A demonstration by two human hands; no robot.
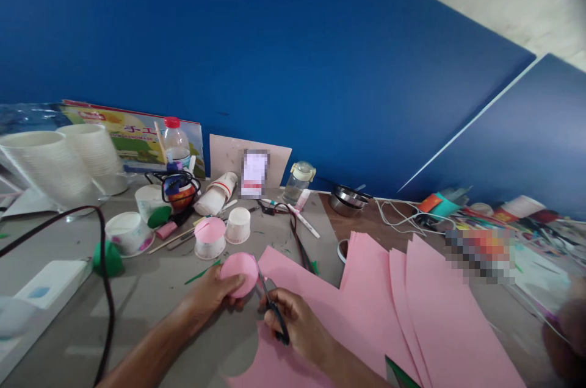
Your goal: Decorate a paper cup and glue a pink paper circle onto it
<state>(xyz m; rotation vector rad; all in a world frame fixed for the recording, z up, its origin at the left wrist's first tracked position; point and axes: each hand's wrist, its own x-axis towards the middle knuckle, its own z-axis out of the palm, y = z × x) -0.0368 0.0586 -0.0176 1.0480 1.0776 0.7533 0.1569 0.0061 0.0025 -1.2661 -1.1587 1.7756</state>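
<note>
A round pink paper disc (240, 272) is pinched in my left hand (224, 286), thumb on top and fingers underneath. My right hand (293, 318) grips black-handled scissors (277, 316), their blades pointing up along the disc's right edge. Pink paper sheets (315, 305) lie under and beside my right hand; the nearest one has a curved cut-out at its left side. Just beyond the disc stand a white paper cup topped with a pink circle (210, 234) and a small plain white cup (238, 225).
Stacked white bowls (41, 168), a red-capped bottle (176, 141) and a patterned cup (129, 233) stand at left. A phone (254, 173) leans at the back, near a glass jar (298, 182). A dark cable (104, 278) crosses the left side. Craft supplies crowd the right.
</note>
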